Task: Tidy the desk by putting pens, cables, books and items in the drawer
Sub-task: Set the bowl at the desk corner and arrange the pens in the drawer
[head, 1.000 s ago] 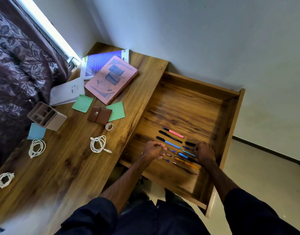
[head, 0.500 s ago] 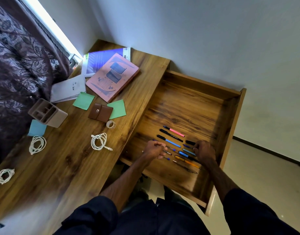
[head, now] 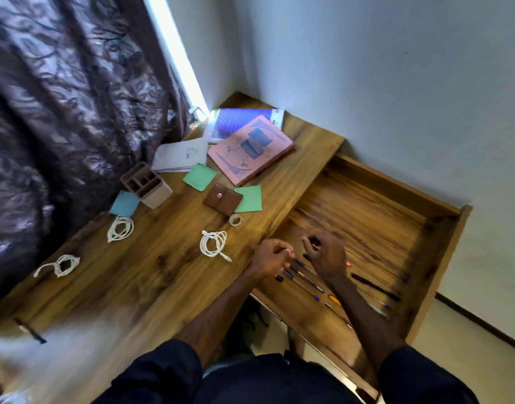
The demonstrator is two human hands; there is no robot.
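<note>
Pens (head: 304,277) lie in the open drawer (head: 396,188), at 5 o'clock from both hands. The left grip (head: 271,258) is curled and blurred, so I cannot tell what it holds; the right grip (head: 326,258) hangs loose and empty. A coiled cable (head: 213,245) lies on the bench (head: 151,275) at 9 o'clock

Pink book (head: 250,150), brown wallet (head: 222,198)

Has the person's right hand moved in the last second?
Yes. The right hand has gone left across the drawer, away from its right wall, toward the desk edge.
</note>
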